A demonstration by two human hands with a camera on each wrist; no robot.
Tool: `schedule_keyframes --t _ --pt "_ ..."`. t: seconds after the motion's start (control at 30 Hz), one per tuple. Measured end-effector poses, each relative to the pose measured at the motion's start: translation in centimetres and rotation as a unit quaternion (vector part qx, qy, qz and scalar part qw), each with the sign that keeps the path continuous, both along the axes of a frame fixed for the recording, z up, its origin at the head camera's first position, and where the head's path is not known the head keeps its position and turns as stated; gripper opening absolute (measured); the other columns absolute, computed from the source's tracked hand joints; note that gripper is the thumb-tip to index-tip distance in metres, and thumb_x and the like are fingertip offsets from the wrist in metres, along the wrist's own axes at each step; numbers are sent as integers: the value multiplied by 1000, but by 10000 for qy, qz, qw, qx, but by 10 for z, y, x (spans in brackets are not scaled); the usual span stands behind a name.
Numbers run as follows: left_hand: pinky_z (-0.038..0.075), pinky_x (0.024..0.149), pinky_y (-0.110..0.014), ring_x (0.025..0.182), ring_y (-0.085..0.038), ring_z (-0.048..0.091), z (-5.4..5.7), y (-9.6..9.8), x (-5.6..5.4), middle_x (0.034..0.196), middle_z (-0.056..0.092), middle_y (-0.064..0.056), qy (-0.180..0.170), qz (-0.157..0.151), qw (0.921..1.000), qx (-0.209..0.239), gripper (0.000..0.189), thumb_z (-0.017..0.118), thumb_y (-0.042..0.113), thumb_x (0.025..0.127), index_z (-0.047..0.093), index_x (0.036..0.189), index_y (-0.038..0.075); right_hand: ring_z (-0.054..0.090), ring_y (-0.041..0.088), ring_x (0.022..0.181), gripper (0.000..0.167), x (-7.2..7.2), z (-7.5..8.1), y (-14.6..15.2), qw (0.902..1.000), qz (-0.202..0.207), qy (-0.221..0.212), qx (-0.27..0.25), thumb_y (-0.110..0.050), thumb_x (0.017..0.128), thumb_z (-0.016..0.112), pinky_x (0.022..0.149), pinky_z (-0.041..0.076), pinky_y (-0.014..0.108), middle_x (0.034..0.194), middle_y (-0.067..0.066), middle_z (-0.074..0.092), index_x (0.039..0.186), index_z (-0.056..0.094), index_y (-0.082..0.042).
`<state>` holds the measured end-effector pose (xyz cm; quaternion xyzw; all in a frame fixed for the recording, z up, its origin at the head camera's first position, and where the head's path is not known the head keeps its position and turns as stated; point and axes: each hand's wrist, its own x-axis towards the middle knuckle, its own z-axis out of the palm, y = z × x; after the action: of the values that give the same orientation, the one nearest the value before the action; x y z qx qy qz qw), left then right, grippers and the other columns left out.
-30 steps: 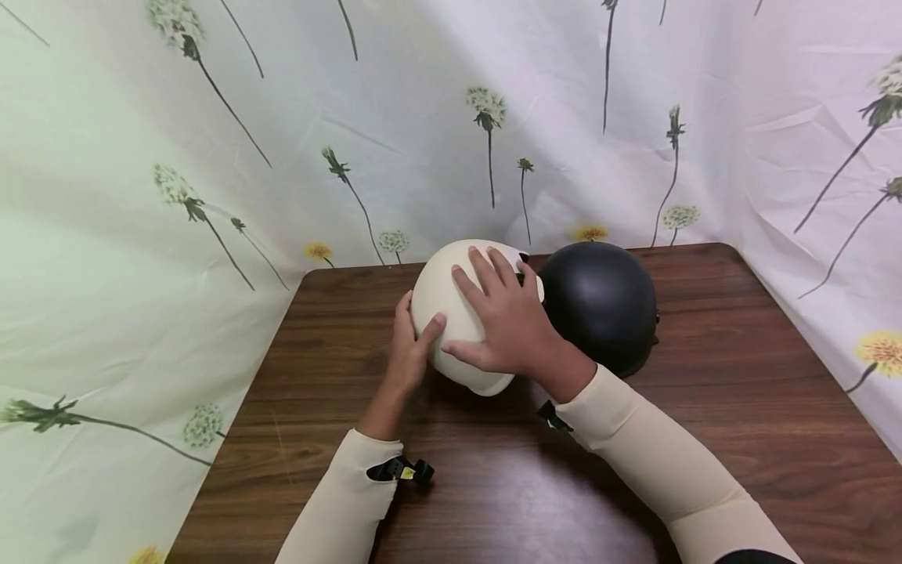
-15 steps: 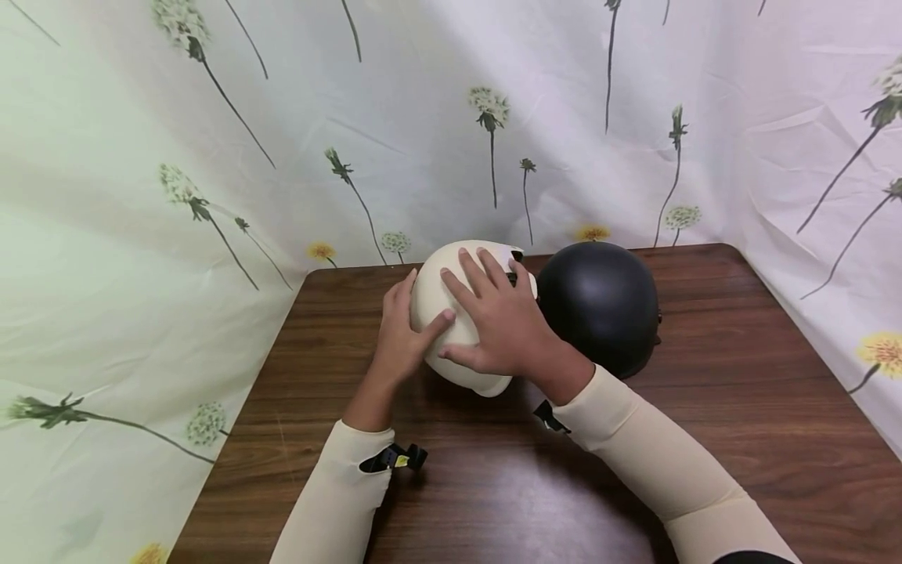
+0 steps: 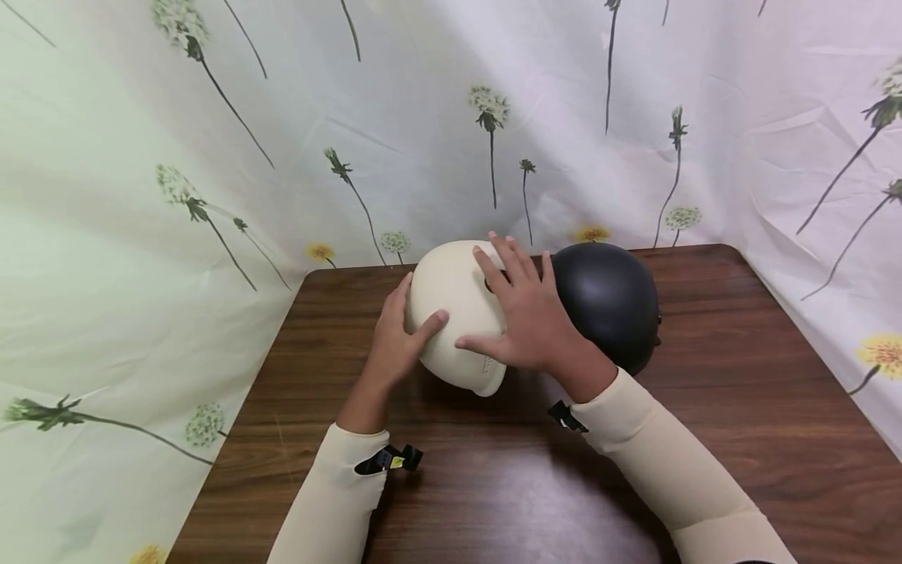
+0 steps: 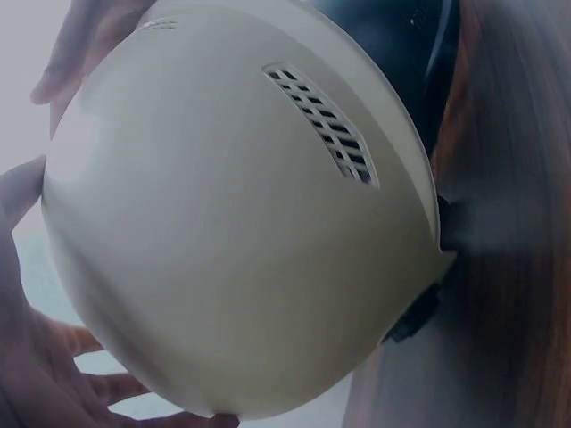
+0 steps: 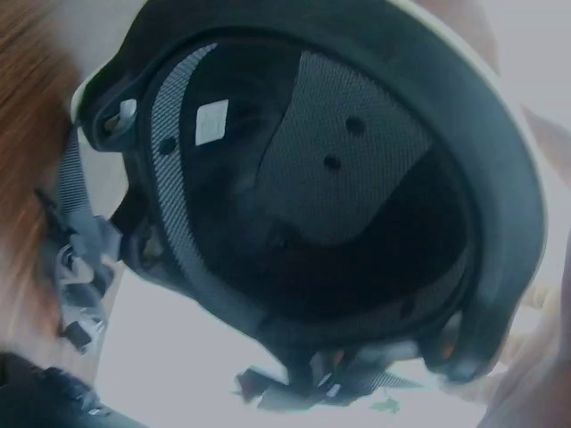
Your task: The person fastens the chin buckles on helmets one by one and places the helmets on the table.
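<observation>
A cream helmet [image 3: 451,290] is tipped on its side on the table, its opening turned to the right. My left hand [image 3: 400,333] holds its left side, thumb laid over the shell and fingers round the far side. In the left wrist view a slotted vent [image 4: 326,125] shows in the smooth shell. My right hand [image 3: 528,317] is at the helmet's right rim with fingers spread and fairly straight. The right wrist view looks into the black padded lining [image 5: 339,178]. Chin straps [image 5: 76,187] with a buckle dangle from the rim.
A black helmet [image 3: 606,305] rests dome up just right of the cream one. The brown wood-grain table [image 3: 465,470] extends toward me. Behind it and along both sides hangs a pale curtain [image 3: 423,157] printed with dandelions.
My right hand has slid right off the top of the shell toward the rim. My left hand has shifted slightly left and farther round the helmet. The black helmet has not moved.
</observation>
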<state>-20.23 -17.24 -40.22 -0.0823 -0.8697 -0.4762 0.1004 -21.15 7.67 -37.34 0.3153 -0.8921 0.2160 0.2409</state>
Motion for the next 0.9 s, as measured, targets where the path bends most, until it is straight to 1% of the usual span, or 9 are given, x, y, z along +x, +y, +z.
schedule_keyframes --t 0.1,0.2,0.3,0.4,0.57,0.6,0.7,0.77,0.9 --pt "36 117 -62 150 -34 37 -2 -4 2 168 30 -14 -133 -15 9999 82 93 69 53 95 25 168 17 16 33 161 124 -1 -5 6 9990 89 -342 -276 -74 78 77 115 22 79 176 9 12 171 15 -20" --pt "35 118 -61 148 -35 38 -5 -7 3 167 30 -16 -220 -51 9994 256 91 68 49 96 25 167 12 24 34 159 124 0 -9 9 9962 333 -618 -520 -69 80 80 116 30 72 176 11 13 171 12 -19" --pt "31 120 -63 149 -40 34 -7 -8 4 166 26 -21 -257 -20 9992 322 87 67 47 96 31 164 6 30 35 156 121 1 -12 8 9925 621 -785 -706 -66 82 80 115 37 64 175 12 17 171 12 -18" --pt "31 119 -64 148 -43 32 -9 -9 5 164 22 -25 -203 -40 9992 333 86 67 44 96 32 163 1 31 32 156 119 2 -13 4 9910 808 -797 -708 -64 84 79 115 40 60 175 11 19 171 12 -17" --pt "32 119 -59 146 -41 35 -10 -5 5 161 27 -27 180 -97 9995 233 90 69 40 96 26 166 4 31 30 156 117 2 -16 -1 9910 997 -708 -549 -63 84 79 115 41 57 174 9 21 170 16 -13" --pt "30 120 -58 147 -40 35 -11 -4 4 161 28 -27 278 -88 9994 208 90 69 39 96 26 167 5 31 30 156 117 2 -16 -2 9907 1024 -725 -528 -63 85 79 115 41 57 174 9 21 170 16 -13" --pt "31 119 -58 147 -40 34 -11 -3 3 160 31 -27 553 -58 9983 198 86 69 40 96 30 165 6 31 29 156 117 3 -18 -4 9893 1104 -808 -509 -62 85 79 115 42 55 174 8 21 170 15 -14" --pt "30 119 -58 148 -39 33 -11 -4 2 160 31 -26 716 6 9973 157 86 68 44 96 33 164 5 31 29 156 116 4 -18 -4 9886 1118 -882 -492 -62 86 79 115 42 55 174 7 21 170 13 -17" --pt "27 121 -59 150 -39 32 -9 -6 0 163 32 -25 995 227 9947 100 91 64 58 97 35 162 2 32 27 156 116 4 -20 -4 9860 1158 -1094 -498 -62 86 78 116 42 55 174 4 21 171 11 -19"
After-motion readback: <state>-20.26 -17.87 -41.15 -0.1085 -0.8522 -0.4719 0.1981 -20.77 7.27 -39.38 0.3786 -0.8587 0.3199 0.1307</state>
